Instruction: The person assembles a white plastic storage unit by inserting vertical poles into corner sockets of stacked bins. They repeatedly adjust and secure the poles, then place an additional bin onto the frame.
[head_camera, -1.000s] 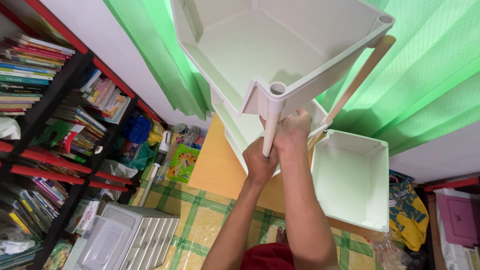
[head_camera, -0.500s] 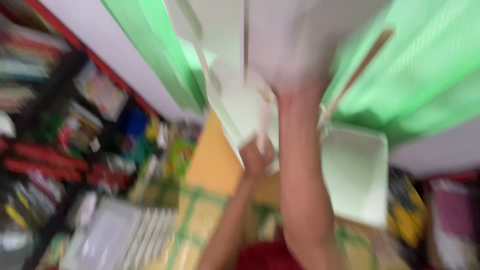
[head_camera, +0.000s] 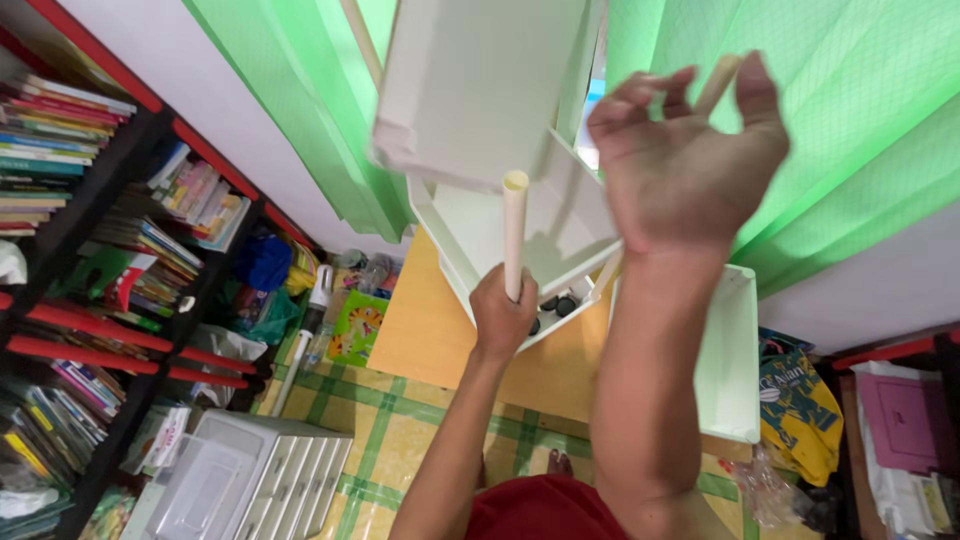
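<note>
In the head view, our left hand (head_camera: 503, 318) is wrapped around a cream pole (head_camera: 514, 232) rising above its fingers. Our right hand (head_camera: 688, 160) is spread wide, its fingertips blurred, holding nothing. The pale tray (head_camera: 470, 80) beside them is cut off above.

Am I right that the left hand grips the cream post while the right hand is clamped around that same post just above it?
Not quite. In the head view the left hand does grip the cream post, but the right hand is raised and open beside the top tray, off the post.
</note>
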